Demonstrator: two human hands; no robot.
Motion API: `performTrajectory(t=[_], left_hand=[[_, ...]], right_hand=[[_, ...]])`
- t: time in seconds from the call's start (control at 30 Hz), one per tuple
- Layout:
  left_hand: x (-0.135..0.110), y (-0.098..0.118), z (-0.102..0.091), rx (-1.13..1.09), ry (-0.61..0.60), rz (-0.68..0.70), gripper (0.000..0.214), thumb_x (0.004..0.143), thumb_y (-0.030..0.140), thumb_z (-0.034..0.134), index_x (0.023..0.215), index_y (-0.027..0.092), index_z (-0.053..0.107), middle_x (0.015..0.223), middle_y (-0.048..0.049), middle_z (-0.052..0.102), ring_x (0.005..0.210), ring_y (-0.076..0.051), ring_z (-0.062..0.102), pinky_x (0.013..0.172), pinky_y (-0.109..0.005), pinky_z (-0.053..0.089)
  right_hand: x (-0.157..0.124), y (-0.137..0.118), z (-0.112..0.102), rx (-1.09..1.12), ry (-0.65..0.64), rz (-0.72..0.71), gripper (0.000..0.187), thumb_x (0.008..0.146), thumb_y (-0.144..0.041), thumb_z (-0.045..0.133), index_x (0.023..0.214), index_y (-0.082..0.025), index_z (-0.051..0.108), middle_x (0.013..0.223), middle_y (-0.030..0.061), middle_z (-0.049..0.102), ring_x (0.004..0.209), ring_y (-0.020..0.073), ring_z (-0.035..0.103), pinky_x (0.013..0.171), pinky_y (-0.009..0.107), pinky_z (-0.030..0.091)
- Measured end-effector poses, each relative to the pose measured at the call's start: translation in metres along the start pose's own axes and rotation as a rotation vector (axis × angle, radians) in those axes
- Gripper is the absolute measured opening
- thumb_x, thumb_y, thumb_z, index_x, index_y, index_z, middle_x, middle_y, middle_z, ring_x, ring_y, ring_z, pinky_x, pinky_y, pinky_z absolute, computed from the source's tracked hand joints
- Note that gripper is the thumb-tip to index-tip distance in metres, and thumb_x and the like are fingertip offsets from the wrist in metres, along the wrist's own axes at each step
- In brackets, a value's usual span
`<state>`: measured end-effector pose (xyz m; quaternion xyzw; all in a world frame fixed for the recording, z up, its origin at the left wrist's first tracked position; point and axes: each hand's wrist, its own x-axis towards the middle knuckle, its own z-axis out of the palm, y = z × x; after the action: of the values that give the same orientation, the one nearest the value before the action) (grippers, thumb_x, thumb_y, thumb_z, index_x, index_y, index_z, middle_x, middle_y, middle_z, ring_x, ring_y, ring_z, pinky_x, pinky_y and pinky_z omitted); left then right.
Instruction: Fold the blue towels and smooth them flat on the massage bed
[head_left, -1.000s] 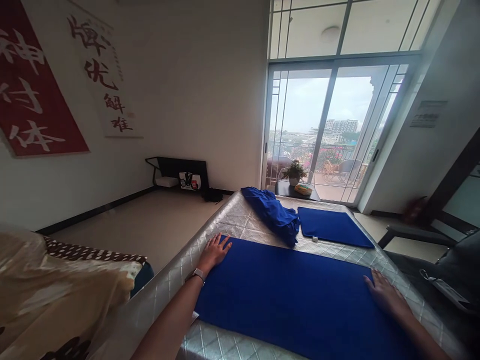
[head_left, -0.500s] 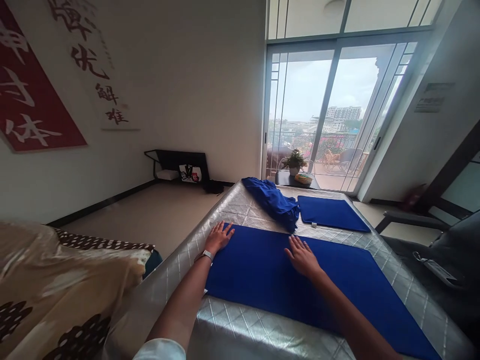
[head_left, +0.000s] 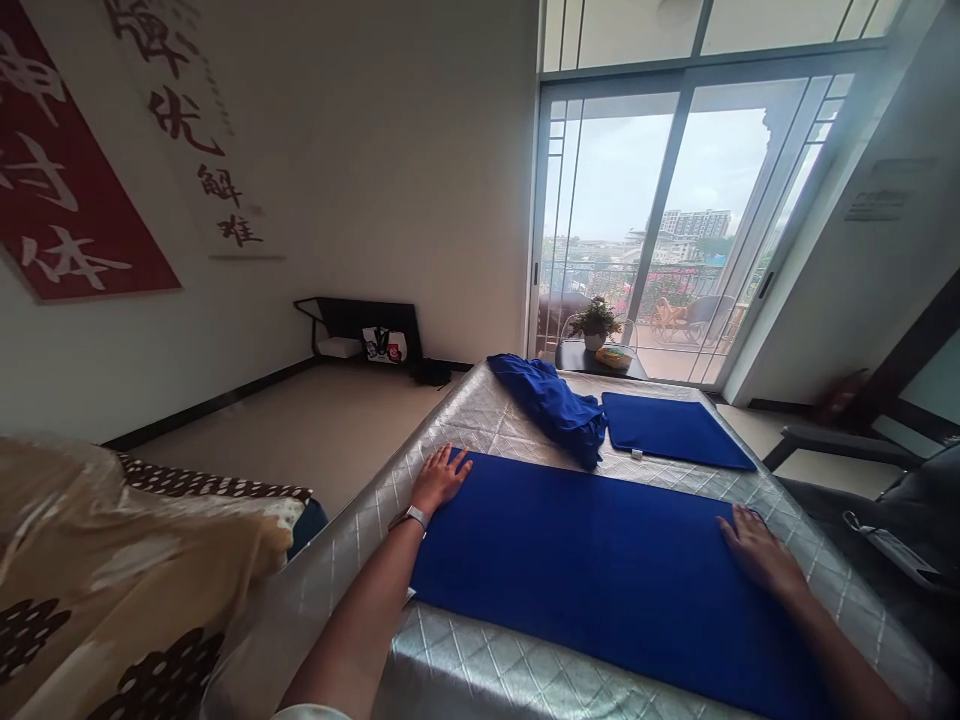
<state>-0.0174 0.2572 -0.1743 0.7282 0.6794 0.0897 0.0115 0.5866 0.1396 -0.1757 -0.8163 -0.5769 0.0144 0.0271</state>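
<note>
A long piece of blue cloth (head_left: 592, 570) lies flat and smooth across a silvery quilted cover (head_left: 480, 660). My left hand (head_left: 440, 478), with a watch on its wrist, rests palm down on the cloth's far left corner, fingers stretched out. Toward the far right corner, my right hand (head_left: 761, 545) lies flat on the same cloth, its fingers extended. Just beyond are a crumpled blue cloth (head_left: 547, 405) and a smaller flat blue piece (head_left: 671, 430) with a white tag. The far right end of the long cloth is partly hidden by my right forearm.
On the left stands something draped with a brown patterned blanket (head_left: 142, 570). A dark armchair (head_left: 877, 520) with a white power strip (head_left: 896, 550) is at the right. Past the covered surface, a small table holds a potted plant (head_left: 595, 322) before sliding glass doors.
My right hand has slid right along the blue cloth, from its middle to near its right corner. My left hand stays at the left corner. The view has shifted slightly.
</note>
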Motion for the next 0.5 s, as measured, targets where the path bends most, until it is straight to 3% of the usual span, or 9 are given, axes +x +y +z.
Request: performTrajectory(t=[0.1,0.23,0.33,0.4,0.5], left_hand=[[-0.001,0.001,-0.001,0.0,-0.003,0.004,0.06,0.105,0.057,0.022,0.157,0.031,0.035,0.166,-0.0061,0.026,0.153,-0.028,0.022,0.123,-0.047,0.017],[-0.006,0.003,-0.01,0.064,0.03,0.016,0.06,0.105,0.056,0.024,0.156,0.027,0.038,0.164,-0.0064,0.031,0.153,-0.029,0.021,0.124,-0.049,0.013],[-0.008,0.015,-0.022,0.119,0.126,0.1,0.057,0.104,0.05,0.032,0.152,0.021,0.046,0.16,-0.0092,0.04,0.152,-0.028,0.025,0.125,-0.047,0.012],[-0.009,0.04,-0.03,0.083,0.197,0.164,0.054,0.103,0.044,0.034,0.148,0.018,0.05,0.156,-0.0121,0.045,0.15,-0.029,0.03,0.125,-0.047,0.015],[-0.014,0.105,-0.032,-0.046,0.203,0.295,0.05,0.104,0.035,0.032,0.143,0.014,0.054,0.15,-0.0156,0.052,0.143,-0.029,0.042,0.121,-0.048,0.026]], right_hand=[[0.002,0.02,0.001,0.015,0.02,0.025,0.082,0.094,-0.051,0.013,0.158,-0.001,0.023,0.167,0.0135,0.02,0.154,0.0246,0.016,0.125,0.043,0.016],[-0.006,0.007,-0.008,0.03,0.02,0.048,0.082,0.094,-0.053,0.01,0.158,-0.003,0.023,0.167,0.0118,0.021,0.154,0.0236,0.016,0.125,0.042,0.014],[-0.011,-0.001,-0.013,0.04,0.03,0.051,0.081,0.095,-0.052,0.009,0.158,-0.003,0.025,0.167,0.0121,0.022,0.154,0.024,0.017,0.125,0.043,0.015],[-0.011,-0.001,-0.013,0.047,0.043,0.053,0.08,0.095,-0.05,0.011,0.158,-0.003,0.026,0.166,0.0125,0.023,0.153,0.0237,0.018,0.125,0.042,0.015],[-0.009,0.001,-0.009,0.05,0.071,0.054,0.079,0.095,-0.05,0.012,0.157,-0.003,0.028,0.166,0.0126,0.025,0.153,0.0235,0.02,0.124,0.042,0.016]])
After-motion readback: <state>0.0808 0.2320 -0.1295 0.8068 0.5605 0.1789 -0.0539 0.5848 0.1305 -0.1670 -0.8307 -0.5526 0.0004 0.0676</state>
